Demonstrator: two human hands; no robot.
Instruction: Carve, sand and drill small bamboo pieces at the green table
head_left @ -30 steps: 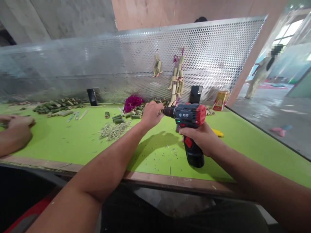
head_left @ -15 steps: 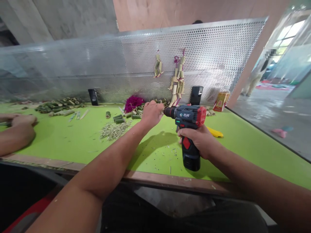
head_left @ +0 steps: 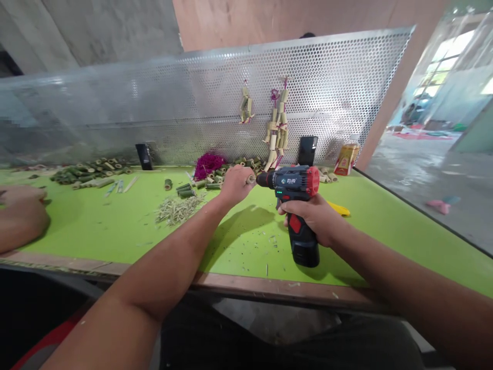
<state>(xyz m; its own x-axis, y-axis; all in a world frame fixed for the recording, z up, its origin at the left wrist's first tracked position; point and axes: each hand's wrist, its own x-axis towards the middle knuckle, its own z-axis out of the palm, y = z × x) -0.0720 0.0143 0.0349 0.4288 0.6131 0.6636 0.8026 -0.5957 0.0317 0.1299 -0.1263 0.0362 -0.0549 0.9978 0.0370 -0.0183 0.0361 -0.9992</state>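
My left hand (head_left: 235, 184) is closed around a short bamboo piece (head_left: 250, 179), whose cut end faces right. Right beside that end is the chuck of a blue and red cordless drill (head_left: 295, 181), its tip hard to make out. Wrapped round the drill's handle is my right hand (head_left: 308, 213), with green lights showing above the fingers. Both hands are above the green table (head_left: 239, 246). Behind my left hand lie green bamboo pieces (head_left: 186, 190) and a tangle of purple string (head_left: 209, 165).
Pale shavings (head_left: 177, 208) lie left of centre. A yellow tool (head_left: 339, 208) is behind my right wrist. Two phones (head_left: 144, 156) lean at the back near a bottle (head_left: 347, 158). Bamboo figures (head_left: 277, 126) hang on perforated metal. Another person's hand (head_left: 23, 210) rests at far left.
The bamboo piece's open end now shows, with a small gap between it and the drill's chuck. The view has shifted slightly, and the figure at far right is out of sight.
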